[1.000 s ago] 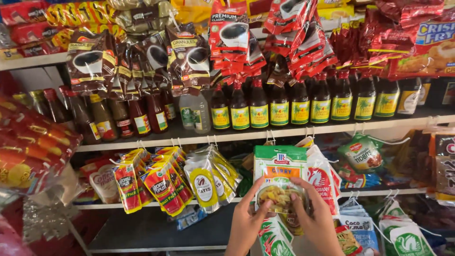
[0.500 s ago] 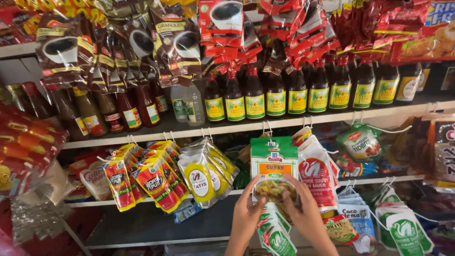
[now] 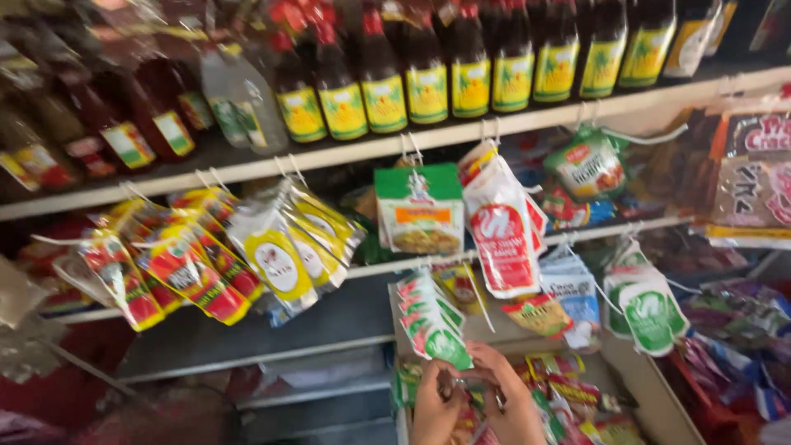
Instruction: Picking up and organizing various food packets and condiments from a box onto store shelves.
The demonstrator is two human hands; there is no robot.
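A: What is nearest the camera?

B: Two bare hands at the bottom centre, close together. The left hand [image 3: 434, 409] and the right hand [image 3: 509, 405] both have their fingers curled in narrow around the lower end of a hanging bunch of green-and-white sachets [image 3: 430, 320]. The frame is blurred, so I cannot tell how firmly they pinch.

A: Where do the sachets sit against the fingers?

B: The bunch fans upward and to the left from the fingertips. Its lowest sachet touches them, and the rest hangs above the hands from a hook on the shelf edge.

A: How would it handle?

B: I judge it light, thin and floppy, with slick film that could slip. The sealed edge of a sachet looks like the safest hold, not its soft middle.

A: And around it?

B: Just right, a small yellow-and-red sachet [image 3: 536, 315] and a white pouch with a red emblem [image 3: 503, 239]. Above the bunch, a green-topped box-shaped packet [image 3: 418, 209]. Further right, white pouches with green emblems [image 3: 647, 306]. To the left, yellow-and-white sachets [image 3: 284, 247] and red-and-yellow sachets [image 3: 169, 268] hang in fans.

A: Farthest back?

B: A white shelf [image 3: 247, 169] carrying a row of dark bottles with yellow labels [image 3: 428, 82], with reddish bottles [image 3: 124, 124] to their left.
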